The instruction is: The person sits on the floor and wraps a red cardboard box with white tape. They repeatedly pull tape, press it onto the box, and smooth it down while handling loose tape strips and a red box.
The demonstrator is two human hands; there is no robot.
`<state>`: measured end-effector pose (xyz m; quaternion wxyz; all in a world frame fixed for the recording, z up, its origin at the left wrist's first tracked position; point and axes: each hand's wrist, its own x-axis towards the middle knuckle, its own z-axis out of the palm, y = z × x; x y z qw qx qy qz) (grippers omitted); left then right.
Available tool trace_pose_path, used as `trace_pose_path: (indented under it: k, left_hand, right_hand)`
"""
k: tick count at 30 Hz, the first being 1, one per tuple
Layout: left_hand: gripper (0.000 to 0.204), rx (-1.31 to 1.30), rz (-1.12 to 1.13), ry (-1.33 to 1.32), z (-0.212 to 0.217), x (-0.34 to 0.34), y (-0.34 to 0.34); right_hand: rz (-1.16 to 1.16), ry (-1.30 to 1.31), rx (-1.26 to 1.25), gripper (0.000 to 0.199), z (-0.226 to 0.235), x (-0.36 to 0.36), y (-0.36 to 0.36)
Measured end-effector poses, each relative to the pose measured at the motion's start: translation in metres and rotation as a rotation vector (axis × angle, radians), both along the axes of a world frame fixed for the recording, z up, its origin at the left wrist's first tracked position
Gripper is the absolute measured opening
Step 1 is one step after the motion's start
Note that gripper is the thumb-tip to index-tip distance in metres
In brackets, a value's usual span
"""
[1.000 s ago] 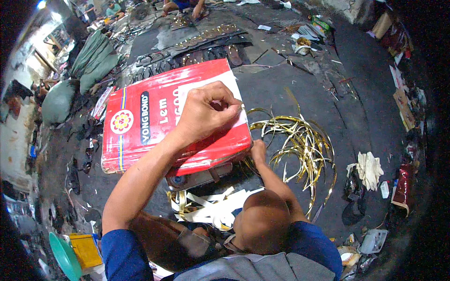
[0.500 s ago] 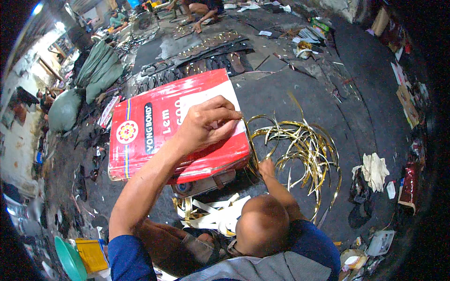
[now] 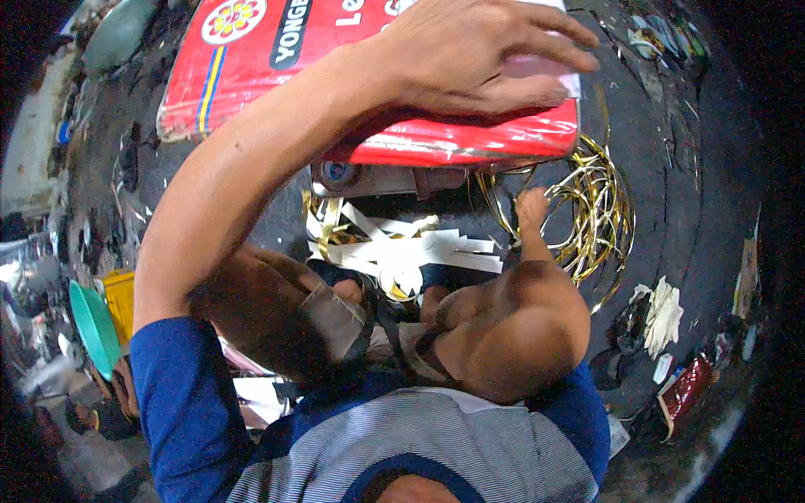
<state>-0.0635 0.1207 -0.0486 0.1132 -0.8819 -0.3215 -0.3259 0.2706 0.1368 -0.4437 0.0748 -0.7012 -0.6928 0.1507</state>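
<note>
Green basin: it is at our far left, with the rounded rim tilted up beside a yellow container. Whether the two touch, we cannot tell. The basin looks smooth, like plastic.

Red box: it is before us, in the upper middle, above a metal-looking case. Its near edge is visible, but the upper border of the view cuts off the far side, and our left forearm covers a part of the face. The wrapping is shiny and wrinkled.

White strips: they lie between the case and our feet, flat and crossing each other.

Left hand: it is over the right part of the red box, thumb and fingers spread apart, the fingertips reaching to the right edge. How firmly it rests there, we cannot tell.

Right hand: it is lower, near the right corner of the box, beside the gold strips. Our knee hides most of the forearm. Whether the fingers pinch a strip, we cannot tell.

Dark floor: to the right of the shiny, looped gold strips, it gives us some room before the pale, crumpled cloth.
</note>
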Motion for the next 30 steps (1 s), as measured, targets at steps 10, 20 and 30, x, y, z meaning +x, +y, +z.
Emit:
trace_pose_path:
  k: [10,20,30]
  left_hand:
    - [0.075,-0.249,-0.047,-0.185,0.008,0.008,-0.006]
    - [0.038,0.044,-0.076,-0.117,0.031,0.024,-0.042]
    - [0.06,-0.797,0.189,-0.097,0.032,0.035,-0.168]
  right_hand:
    - [-0.989,1.53,-0.033,0.02,0.026,0.084,-0.023]
    - [-0.219,1.779,-0.559,0.049,0.262,-0.017,-0.203]
    - [1.097,0.524,-0.598,0.026,0.248,-0.086,-0.058]
